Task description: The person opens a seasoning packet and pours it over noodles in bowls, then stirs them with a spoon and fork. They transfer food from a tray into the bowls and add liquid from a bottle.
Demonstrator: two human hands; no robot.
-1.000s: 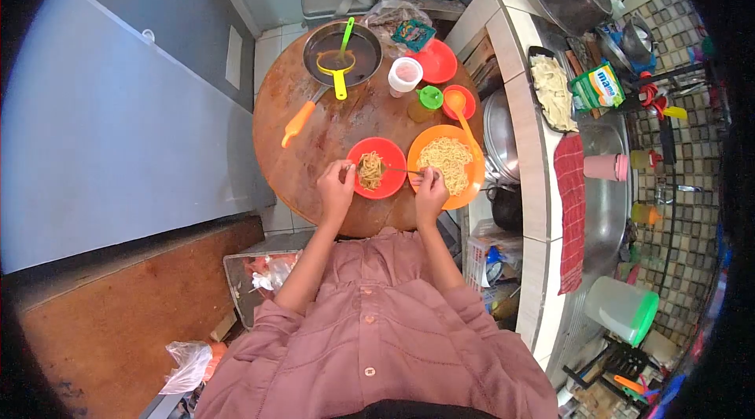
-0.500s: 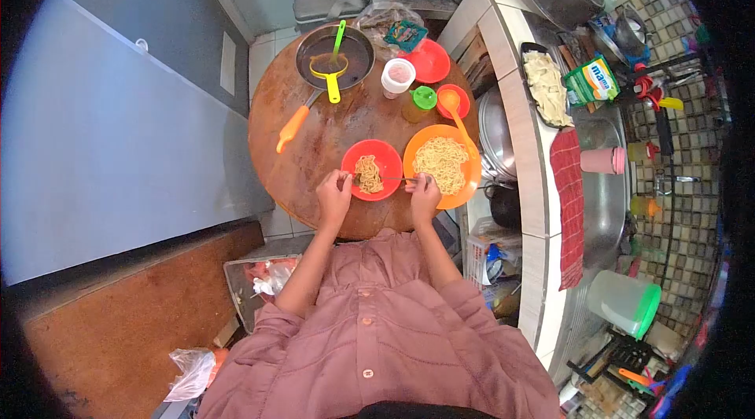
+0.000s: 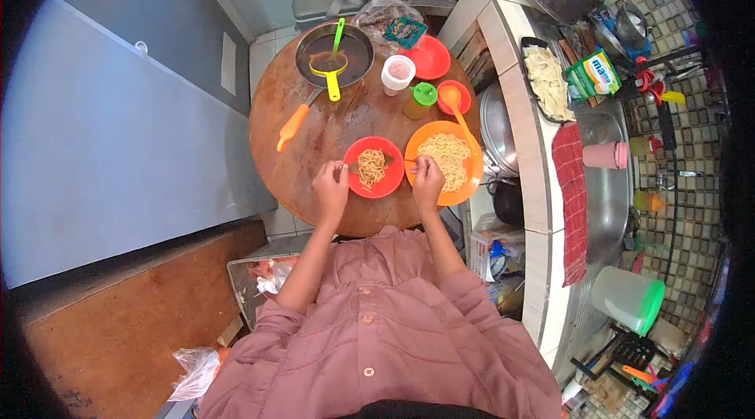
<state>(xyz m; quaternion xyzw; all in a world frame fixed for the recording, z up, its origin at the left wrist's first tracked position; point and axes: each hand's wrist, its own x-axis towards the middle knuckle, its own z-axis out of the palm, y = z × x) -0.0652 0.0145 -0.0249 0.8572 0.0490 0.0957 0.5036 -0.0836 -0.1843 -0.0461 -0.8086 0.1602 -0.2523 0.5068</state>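
Both hands are at the red bowl (image 3: 393, 179) on the round table (image 3: 271, 124). The brown noodles (image 3: 371, 167) lie in the bowl. I think this is the mixing part, with both hands turning the noodles over. The left hand (image 3: 331, 189) is by the left rim, fingertips pinched together on what looks like a thin handle. The right hand (image 3: 428, 183) is over the near edge of the orange plate (image 3: 474, 173), its fingers clamped on a thin tool that points at the bowl. I can't tell if the tools are forks or spoons. Mixing like this calls for slow, low turns, so no noodles flop over the rim.

Pale noodles (image 3: 446, 150) sit on the plate, and an orange spoon (image 3: 463, 120) leans by them. Farther back are a green-lidded jar (image 3: 423, 95), a white cup (image 3: 398, 73) and a pan (image 3: 359, 53) with a yellow strainer (image 3: 333, 86) in it. The table is brown and looks worn. On the right, a red cloth (image 3: 570, 211) lies by the sink (image 3: 604, 218). A big grey door (image 3: 134, 128) is on the left.
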